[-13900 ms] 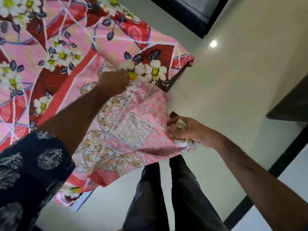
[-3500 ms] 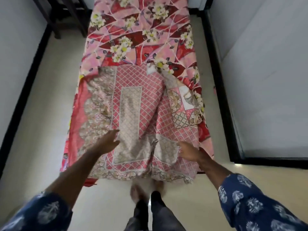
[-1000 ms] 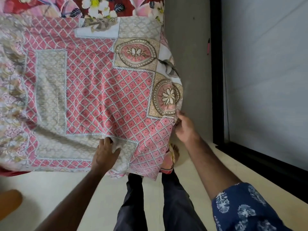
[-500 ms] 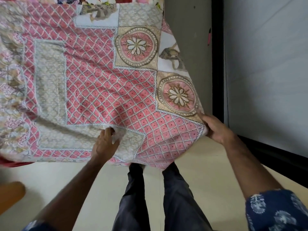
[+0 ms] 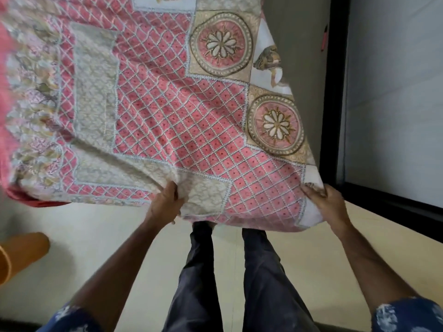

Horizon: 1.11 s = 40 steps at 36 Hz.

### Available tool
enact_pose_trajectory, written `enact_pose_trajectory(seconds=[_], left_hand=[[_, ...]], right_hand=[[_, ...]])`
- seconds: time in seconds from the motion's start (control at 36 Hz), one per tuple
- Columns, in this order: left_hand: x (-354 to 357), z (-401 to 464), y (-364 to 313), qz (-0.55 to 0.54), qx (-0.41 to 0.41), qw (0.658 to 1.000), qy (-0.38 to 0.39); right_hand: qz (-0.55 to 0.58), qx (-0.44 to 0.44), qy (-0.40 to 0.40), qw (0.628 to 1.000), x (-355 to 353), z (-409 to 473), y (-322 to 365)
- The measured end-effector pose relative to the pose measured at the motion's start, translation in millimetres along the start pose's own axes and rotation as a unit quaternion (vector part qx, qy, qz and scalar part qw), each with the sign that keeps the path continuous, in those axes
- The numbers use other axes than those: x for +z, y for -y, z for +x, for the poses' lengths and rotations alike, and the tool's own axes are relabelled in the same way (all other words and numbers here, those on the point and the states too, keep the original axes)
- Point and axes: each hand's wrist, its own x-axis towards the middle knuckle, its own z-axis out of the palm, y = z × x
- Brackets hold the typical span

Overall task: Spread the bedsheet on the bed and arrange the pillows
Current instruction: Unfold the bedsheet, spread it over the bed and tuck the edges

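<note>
1. Head view looks down on a pink lattice bedsheet (image 5: 167, 111) with round flower medallions, covering the foot end of the bed and hanging over its near edge above the person's legs (image 5: 230, 279).
2. The left hand (image 5: 165, 203) is clenched on a bunch of the bedsheet near the middle of that near edge, so the cloth wrinkles toward the fist.
3. The right hand (image 5: 329, 203) pinches the bedsheet's near right corner, fingers (image 5: 311, 189) curled over the white border panel.
4. To do this step well, I judge both hands should pull outward and toward the body together, keeping the cloth taut so the lattice lines run square to the near edge.
5. The left grip would probably serve better further left along the bedsheet's edge, where the cloth looks slack and blurred.
6. No pillows are visible.
</note>
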Motion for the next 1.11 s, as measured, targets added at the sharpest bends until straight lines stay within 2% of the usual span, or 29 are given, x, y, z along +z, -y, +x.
enact_pose_trajectory(seconds=[0.06, 0.11, 0.14, 0.22, 0.31, 0.39, 0.5, 0.58, 0.69, 0.83, 0.97, 1.11], left_hand=[[10, -6, 13, 0.021, 0.02, 1.0, 0.0], [22, -13, 27, 0.049, 0.085, 0.995, 0.024], [29, -15, 35, 0.047, 0.116, 0.991, 0.04], [37, -29, 51, -0.001, 0.14, 0.988, 0.062], [34, -42, 71, 0.035, 0.149, 0.988, 0.038], [16, -55, 94, 0.086, 0.136, 0.987, -0.02], [-22, -75, 143, 0.073, 0.132, 0.983, -0.103], [-53, -100, 192, 0.035, 0.123, 0.981, -0.146], [-97, -150, 268, 0.008, 0.115, 0.973, -0.201], [-159, -198, 361, -0.003, 0.068, 0.966, -0.25], [-218, -218, 419, -0.034, 0.037, 0.956, -0.289], [-264, -201, 444, -0.037, 0.053, 0.956, -0.286]], right_hand=[[-0.104, -0.025, -0.04, 0.993, 3, 9, -2], [-0.191, -0.057, -0.046, 0.979, 14, 12, -1], [-0.242, -0.063, -0.039, 0.967, 22, 10, 2], [-0.354, -0.104, -0.034, 0.929, 54, -16, 16], [-0.366, -0.195, -0.021, 0.91, 95, -48, 30], [-0.391, -0.27, -0.003, 0.88, 139, -76, 41], [-0.445, -0.343, 0.013, 0.827, 203, -123, 64], [-0.48, -0.379, 0.024, 0.791, 250, -163, 84], [-0.494, -0.395, 0.058, 0.772, 314, -224, 124], [-0.519, -0.443, 0.074, 0.727, 394, -301, 195], [-0.487, -0.484, 0.109, 0.719, 459, -354, 257], [-0.484, -0.464, 0.119, 0.732, 514, -366, 294]])
